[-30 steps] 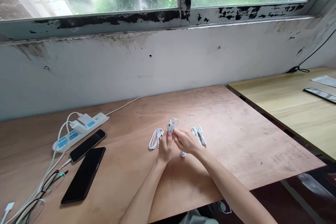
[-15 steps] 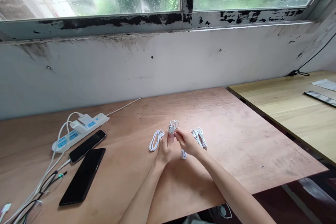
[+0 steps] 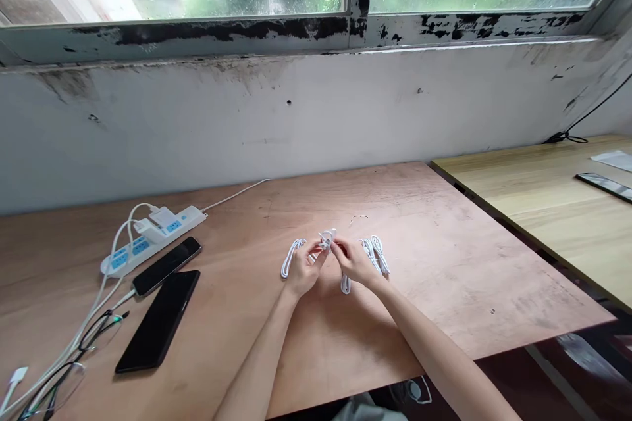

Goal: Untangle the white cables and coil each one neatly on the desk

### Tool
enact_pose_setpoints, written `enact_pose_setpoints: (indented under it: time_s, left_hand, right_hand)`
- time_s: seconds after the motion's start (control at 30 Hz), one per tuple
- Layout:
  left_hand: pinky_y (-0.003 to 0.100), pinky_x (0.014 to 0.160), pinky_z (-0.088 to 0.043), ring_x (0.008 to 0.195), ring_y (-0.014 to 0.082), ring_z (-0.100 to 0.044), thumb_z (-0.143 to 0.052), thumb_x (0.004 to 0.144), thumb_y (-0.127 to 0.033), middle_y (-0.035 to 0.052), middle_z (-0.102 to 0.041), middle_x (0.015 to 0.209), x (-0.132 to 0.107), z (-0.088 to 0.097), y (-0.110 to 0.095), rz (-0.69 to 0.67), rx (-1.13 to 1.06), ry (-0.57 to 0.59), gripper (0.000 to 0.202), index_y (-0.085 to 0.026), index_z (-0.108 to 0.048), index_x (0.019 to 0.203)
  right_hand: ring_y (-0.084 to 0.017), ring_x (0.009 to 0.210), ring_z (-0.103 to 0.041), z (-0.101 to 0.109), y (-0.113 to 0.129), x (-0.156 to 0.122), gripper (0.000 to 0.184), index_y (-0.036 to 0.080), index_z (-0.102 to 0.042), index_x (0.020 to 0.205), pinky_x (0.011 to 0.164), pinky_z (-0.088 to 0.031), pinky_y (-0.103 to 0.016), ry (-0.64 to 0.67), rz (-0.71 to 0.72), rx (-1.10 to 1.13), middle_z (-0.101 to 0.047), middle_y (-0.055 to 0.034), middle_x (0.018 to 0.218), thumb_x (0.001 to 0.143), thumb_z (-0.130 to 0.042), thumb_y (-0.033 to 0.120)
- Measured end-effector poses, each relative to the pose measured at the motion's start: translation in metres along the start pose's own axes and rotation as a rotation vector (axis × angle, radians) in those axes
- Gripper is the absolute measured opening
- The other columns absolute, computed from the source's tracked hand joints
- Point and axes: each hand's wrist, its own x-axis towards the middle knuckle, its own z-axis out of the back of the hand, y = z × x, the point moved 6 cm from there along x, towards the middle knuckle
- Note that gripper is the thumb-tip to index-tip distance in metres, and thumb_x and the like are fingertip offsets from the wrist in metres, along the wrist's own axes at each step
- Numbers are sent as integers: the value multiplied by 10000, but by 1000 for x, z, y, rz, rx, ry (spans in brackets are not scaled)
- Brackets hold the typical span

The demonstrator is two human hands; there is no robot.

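Moved: left hand drawn slightly back from right hand.
Fingers: both hands' pinched together on a white cable loop.
Handling: light, limp, likely to slip; best held at the bunched loop.
Place: above plywood table, between left coil and right coil.

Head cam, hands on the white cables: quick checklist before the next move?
1. Grip: ok. The left hand and right hand both pinch the white cable bundle.
2. Loose loops: ok. A white cable loop and a white cable coil lie on the plywood table top, either side of the hands.
3. Connectors: cannot tell, fingers and coils hide them.
4. Separate cables: cannot tell whether the loops are linked or tangled.
5. Nearby items: ok. The power strip and black phone sit left of the hands, touching no loop.
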Motion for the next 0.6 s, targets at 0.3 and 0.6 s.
enact_pose_setpoints:
  time_s: [0.3,0.6]
  left_hand:
    - [275,746,-439,800,179,-599,-527,819,-369,66,-673,847,-4,5,-6,-155,252,-85,221,-219,-672,894]
    - [197,556,-419,632,116,-544,-575,764,-439,34,-628,725,-1,-5,8,184,-265,23,335,-141,-668,885]
  right_hand:
    - [-80,427,-271,-13,-18,-5,278,197,-373,634,429,-235,-218,127,-321,400,-342,49,512,855,-367,365]
    - [-122,588,-407,1,17,-5,209,182,-475,733,563,-278,-245,84,300,-553,-510,-28,694,887,-338,153]
